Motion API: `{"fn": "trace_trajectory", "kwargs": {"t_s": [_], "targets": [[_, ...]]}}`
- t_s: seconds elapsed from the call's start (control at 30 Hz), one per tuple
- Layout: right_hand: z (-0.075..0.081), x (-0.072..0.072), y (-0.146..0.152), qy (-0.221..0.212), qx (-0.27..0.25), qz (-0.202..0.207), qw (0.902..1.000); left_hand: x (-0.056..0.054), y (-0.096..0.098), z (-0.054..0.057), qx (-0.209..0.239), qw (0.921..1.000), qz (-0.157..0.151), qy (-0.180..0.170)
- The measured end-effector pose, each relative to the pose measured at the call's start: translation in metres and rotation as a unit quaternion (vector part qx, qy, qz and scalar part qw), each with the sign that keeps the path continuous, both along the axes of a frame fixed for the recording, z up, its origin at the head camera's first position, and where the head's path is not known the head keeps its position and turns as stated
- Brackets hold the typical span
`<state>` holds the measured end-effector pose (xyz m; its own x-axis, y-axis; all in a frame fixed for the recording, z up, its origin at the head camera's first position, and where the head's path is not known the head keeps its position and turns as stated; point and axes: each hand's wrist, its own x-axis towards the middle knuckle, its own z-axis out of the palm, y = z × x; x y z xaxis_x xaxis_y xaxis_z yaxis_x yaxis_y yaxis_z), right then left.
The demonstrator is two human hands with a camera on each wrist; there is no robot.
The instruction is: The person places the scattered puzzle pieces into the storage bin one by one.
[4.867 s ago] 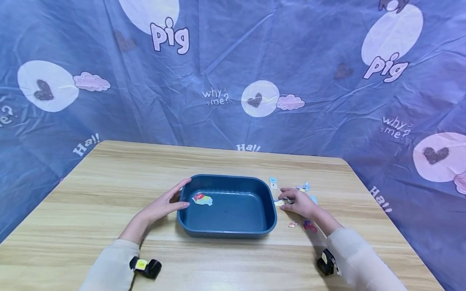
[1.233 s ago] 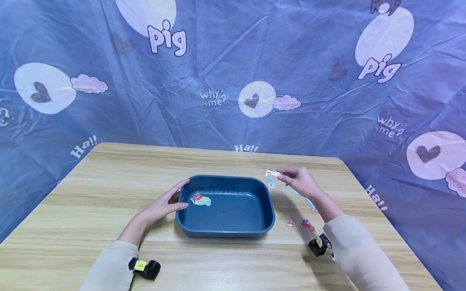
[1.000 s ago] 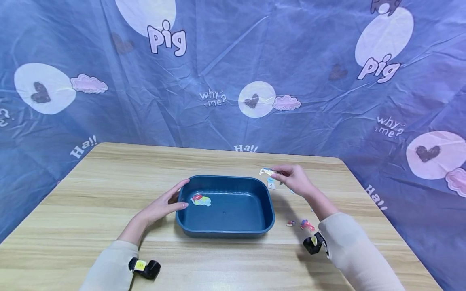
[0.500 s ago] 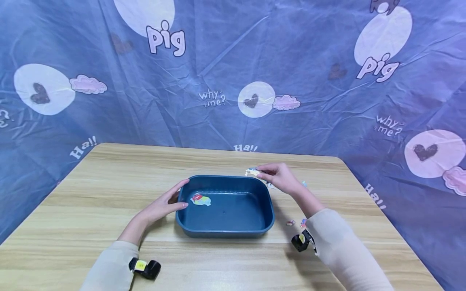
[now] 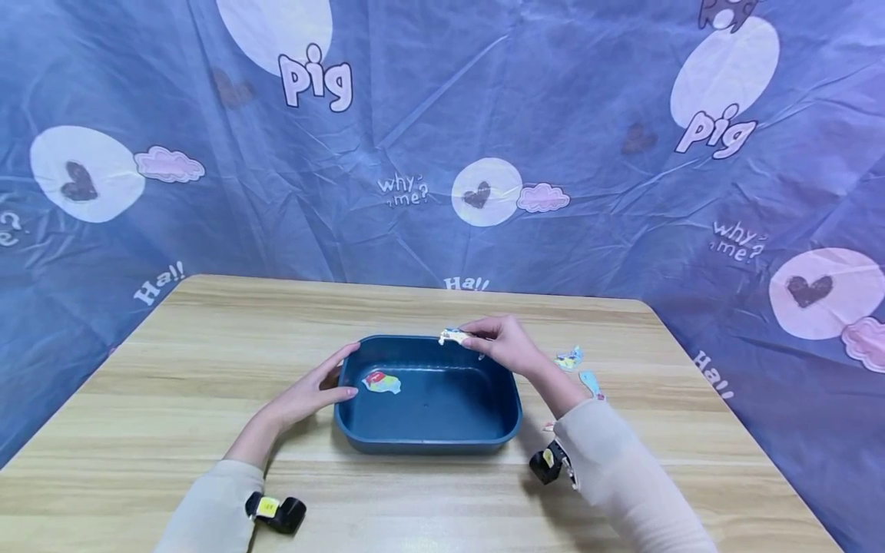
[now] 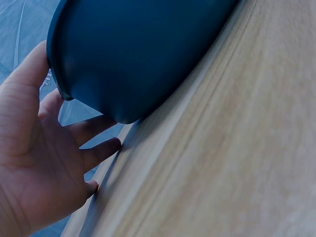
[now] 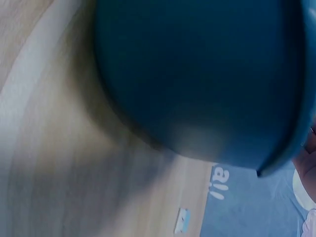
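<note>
A dark blue plastic tub [image 5: 427, 445] stands on the table, with one colourful flat cutout [image 5: 382, 382] lying inside near its left end. My left hand [image 5: 307, 393] grips the tub's left rim, thumb on top at the near side and fingers along the outside; the left wrist view shows thumb and index finger at the rim. Over the tub's back right rim, my right hand [image 5: 508, 347] pinches a small white and blue cutout [image 5: 452, 336] between thumb and fingers. In the right wrist view, the tub's wall [image 7: 197, 74] covers most of the picture and the held cutout is hidden.
Right of the tub lie more cutouts: a blue and yellow one [image 5: 570, 359], a light blue one [image 5: 590, 382], and a small one [image 5: 549, 426] partly behind the right sleeve [image 5: 615, 461]. The wooden table [image 5: 173, 369] ends at a blue printed cloth [image 5: 401, 246].
My right hand has picked up the white and blue cutout from the table and carried it left, over the tub's back right rim. The left hand stays on the tub.
</note>
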<state>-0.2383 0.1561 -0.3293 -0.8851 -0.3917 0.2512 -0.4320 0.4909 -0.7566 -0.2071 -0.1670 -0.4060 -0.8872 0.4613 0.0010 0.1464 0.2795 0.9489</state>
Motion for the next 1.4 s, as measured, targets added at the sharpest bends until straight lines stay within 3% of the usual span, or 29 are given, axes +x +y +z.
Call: {"fn": "trace_trajectory", "kwargs": {"t_s": [0.17,0.27,0.5,0.73,0.83,1.0,1.1,1.2,1.4], "targets": [[0.010,0.015,-0.017,-0.011,-0.003,0.015,0.9998,0.000,-0.001,-0.002,-0.004,1.0000,0.002,-0.001],[0.007,0.016,-0.022,-0.013,0.004,0.026,0.9996,0.000,-0.001,-0.002,-0.008,1.0000,0.003,0.002],[-0.027,-0.003,-0.022,-0.036,0.013,0.035,0.9987,0.002,0.001,-0.001,-0.012,0.9999,0.010,0.003],[-0.040,-0.008,-0.028,-0.036,0.047,0.047,0.9971,0.001,0.001,-0.002,-0.009,0.9999,0.006,0.008],[-0.044,-0.008,-0.030,-0.045,0.052,0.051,0.9963,0.004,0.002,0.004,-0.004,1.0000,0.002,0.005],[-0.047,-0.008,-0.032,-0.073,0.054,0.050,0.9946,0.014,0.006,0.023,-0.004,1.0000,0.000,-0.003],[-0.049,-0.008,-0.034,-0.084,0.055,0.046,0.9939,0.015,0.007,0.027,-0.011,0.9999,0.001,-0.004],[-0.050,-0.008,-0.034,-0.094,0.050,0.042,0.9934,0.013,0.006,0.024,-0.008,0.9999,0.002,-0.005],[-0.053,-0.010,-0.035,-0.100,0.057,0.037,0.9927,0.004,0.002,0.008,-0.003,1.0000,0.002,-0.005]]}}
